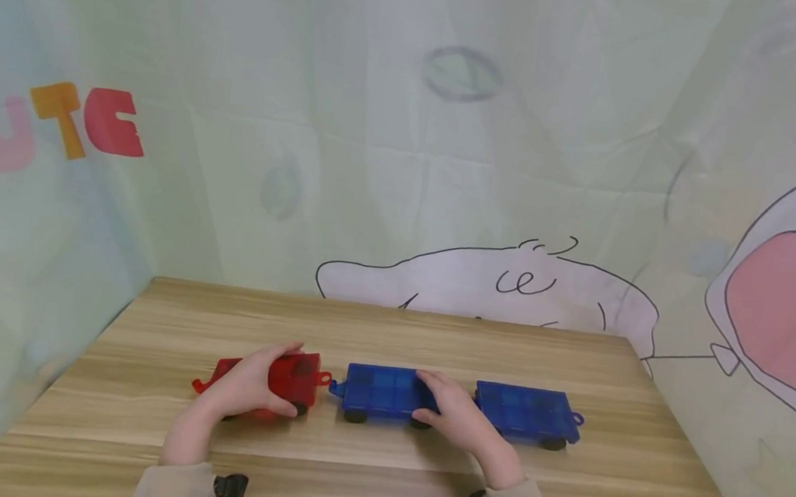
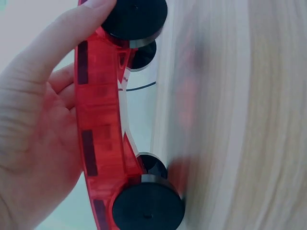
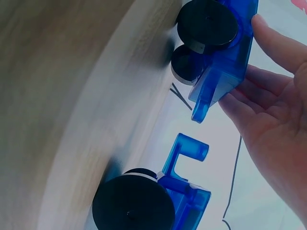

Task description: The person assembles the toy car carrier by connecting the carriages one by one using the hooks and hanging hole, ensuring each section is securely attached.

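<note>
Three toy wagons with black wheels stand in a row on the wooden table. My left hand (image 1: 247, 385) holds the see-through red wagon (image 1: 299, 381) across its sides, thumb on the near side. Around the right end of the middle blue wagon (image 1: 380, 391), my right hand (image 1: 458, 419) has its thumb and fingers on both sides. The red wagon's loop (image 1: 324, 378) lies very close to the middle wagon's hook (image 1: 336, 388). Further right is another blue wagon (image 1: 525, 411), untouched; its upright hook (image 3: 184, 153) is apart from the held blue wagon's loop (image 3: 201, 108).
The wood-grain table (image 1: 391, 334) ends at a back edge against a pale printed curtain (image 1: 377, 161). Black wrist-worn pieces (image 1: 232, 490) show beside the sleeves (image 1: 175, 488) at the front.
</note>
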Action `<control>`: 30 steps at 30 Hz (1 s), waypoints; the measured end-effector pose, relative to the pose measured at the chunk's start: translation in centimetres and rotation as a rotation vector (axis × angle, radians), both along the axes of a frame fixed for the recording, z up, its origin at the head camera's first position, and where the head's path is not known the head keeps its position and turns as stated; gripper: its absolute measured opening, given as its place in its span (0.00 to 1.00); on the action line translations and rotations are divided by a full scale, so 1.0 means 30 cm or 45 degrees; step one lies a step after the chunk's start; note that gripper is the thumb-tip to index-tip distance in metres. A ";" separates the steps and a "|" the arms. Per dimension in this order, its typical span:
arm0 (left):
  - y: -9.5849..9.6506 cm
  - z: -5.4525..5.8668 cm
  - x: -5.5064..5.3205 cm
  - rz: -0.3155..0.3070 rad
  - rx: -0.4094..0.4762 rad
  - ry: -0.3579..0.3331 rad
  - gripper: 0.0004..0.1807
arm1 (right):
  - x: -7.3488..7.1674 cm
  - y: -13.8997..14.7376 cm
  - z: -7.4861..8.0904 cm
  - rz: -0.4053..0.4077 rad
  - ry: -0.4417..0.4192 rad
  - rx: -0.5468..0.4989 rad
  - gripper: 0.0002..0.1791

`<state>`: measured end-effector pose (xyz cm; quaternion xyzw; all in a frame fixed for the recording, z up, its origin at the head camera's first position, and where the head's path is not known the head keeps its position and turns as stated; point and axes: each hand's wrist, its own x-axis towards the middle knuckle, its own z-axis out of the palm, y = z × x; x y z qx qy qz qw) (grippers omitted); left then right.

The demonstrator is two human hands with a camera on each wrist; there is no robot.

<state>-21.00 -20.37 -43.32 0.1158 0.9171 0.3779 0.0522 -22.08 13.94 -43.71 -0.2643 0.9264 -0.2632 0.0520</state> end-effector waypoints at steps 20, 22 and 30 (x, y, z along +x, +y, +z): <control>0.009 -0.002 -0.002 -0.039 -0.016 0.037 0.54 | 0.007 -0.014 -0.007 0.018 0.020 0.015 0.32; 0.010 0.001 0.001 -0.040 -0.015 0.034 0.54 | 0.007 -0.015 -0.009 0.020 0.021 0.014 0.32; 0.013 0.007 0.003 -0.051 -0.029 0.038 0.54 | 0.005 -0.015 -0.013 0.028 0.042 0.019 0.32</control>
